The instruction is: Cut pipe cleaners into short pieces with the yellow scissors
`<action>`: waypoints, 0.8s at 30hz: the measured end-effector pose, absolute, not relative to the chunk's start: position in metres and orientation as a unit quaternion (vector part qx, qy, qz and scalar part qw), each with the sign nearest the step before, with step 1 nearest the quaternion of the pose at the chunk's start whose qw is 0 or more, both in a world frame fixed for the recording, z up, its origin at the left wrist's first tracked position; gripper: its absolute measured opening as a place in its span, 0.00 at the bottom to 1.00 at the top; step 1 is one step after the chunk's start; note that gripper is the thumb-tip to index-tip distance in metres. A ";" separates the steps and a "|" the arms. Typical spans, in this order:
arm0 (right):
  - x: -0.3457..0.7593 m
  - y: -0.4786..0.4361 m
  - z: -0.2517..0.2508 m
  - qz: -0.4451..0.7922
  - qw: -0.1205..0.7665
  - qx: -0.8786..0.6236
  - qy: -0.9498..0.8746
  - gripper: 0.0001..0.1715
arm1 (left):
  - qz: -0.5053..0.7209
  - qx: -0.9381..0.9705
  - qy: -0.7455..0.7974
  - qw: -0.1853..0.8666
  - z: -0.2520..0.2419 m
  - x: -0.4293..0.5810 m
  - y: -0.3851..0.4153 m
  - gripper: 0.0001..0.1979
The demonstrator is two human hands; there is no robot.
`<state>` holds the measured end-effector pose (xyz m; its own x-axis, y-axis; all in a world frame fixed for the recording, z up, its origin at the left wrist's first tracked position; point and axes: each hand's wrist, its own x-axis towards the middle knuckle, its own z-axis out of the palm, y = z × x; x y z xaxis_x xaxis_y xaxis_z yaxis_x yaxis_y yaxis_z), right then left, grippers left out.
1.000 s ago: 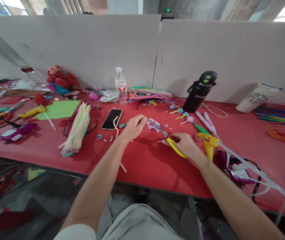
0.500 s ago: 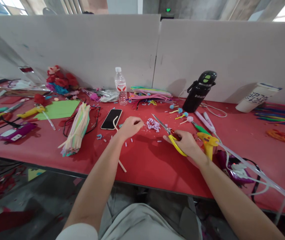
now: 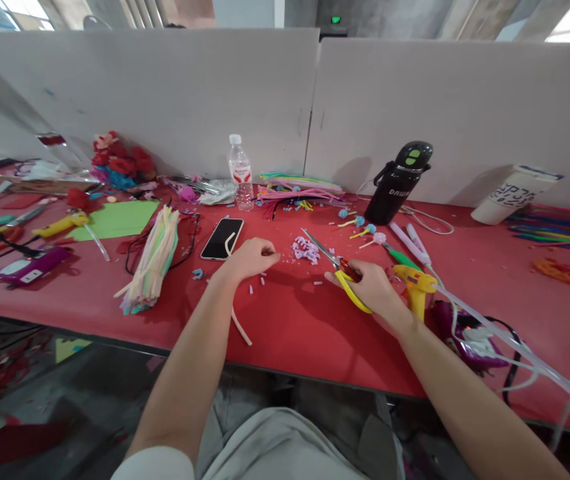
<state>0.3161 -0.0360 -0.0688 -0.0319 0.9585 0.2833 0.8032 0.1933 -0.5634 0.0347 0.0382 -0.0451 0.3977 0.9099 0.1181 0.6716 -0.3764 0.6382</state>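
My right hand (image 3: 362,285) holds a pair of scissors (image 3: 349,288) with yellow and red handles, its blades directed up and left. The tips lie by a small pile of lilac cut pieces (image 3: 306,249). My left hand (image 3: 253,259) is closed just left of that pile; whatever its fingers may hold is hidden. A cream pipe cleaner (image 3: 241,328) lies partly under the left wrist, and its bent end shows over the phone (image 3: 222,239). A few loose lilac bits are scattered below the left hand.
Left of the phone lies a bundle of pale pipe cleaners (image 3: 152,263). A clear bottle (image 3: 241,175) and a black flask (image 3: 399,183) stand at the back. Beside my right wrist is a yellow glue gun (image 3: 417,288), with a purple box (image 3: 465,340) near it.
My left hand has moved slightly left and down, away from the lilac pile. The right hand with the scissors has hardly moved.
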 end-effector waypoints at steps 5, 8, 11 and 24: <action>0.315 -0.036 -0.067 0.122 0.327 -0.628 -0.695 0.33 | 0.252 0.830 0.412 0.279 -0.054 0.072 0.026 0.07; 0.315 -0.035 -0.067 0.117 0.329 -0.627 -0.696 0.33 | 0.233 0.859 0.389 0.237 -0.058 0.087 0.020 0.08; 0.315 -0.035 -0.069 0.122 0.326 -0.626 -0.698 0.32 | 0.222 0.876 0.368 0.220 -0.060 0.095 0.018 0.10; 0.314 -0.035 -0.071 0.132 0.329 -0.621 -0.699 0.33 | 0.265 0.865 0.348 0.245 -0.065 0.097 0.025 0.06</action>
